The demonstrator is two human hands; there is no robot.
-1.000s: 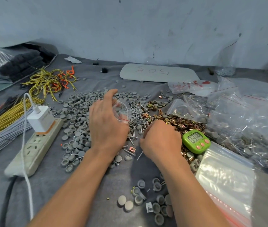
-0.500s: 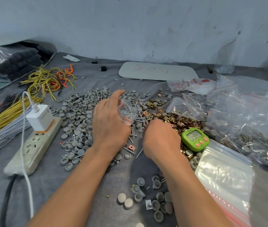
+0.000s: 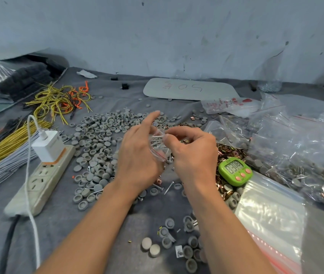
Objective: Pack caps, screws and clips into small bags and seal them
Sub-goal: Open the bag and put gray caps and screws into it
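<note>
Several screws [image 3: 156, 137] pinched in the right hand [image 3: 194, 155] touch the small bag [image 3: 160, 153] the left hand [image 3: 137, 155] grips.

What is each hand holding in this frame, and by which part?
The left hand holds a small clear plastic bag by one side; the exact spot is hidden. The right hand pinches thin silver screws by one end, at the bag.

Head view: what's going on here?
A person is bagging hardware at a table. The left hand holds a small clear bag, while the right hand pinches screws at its mouth. Loose caps lie behind the hands, and clips lie beside a green timer. The bag is not yet sealed.
</note>
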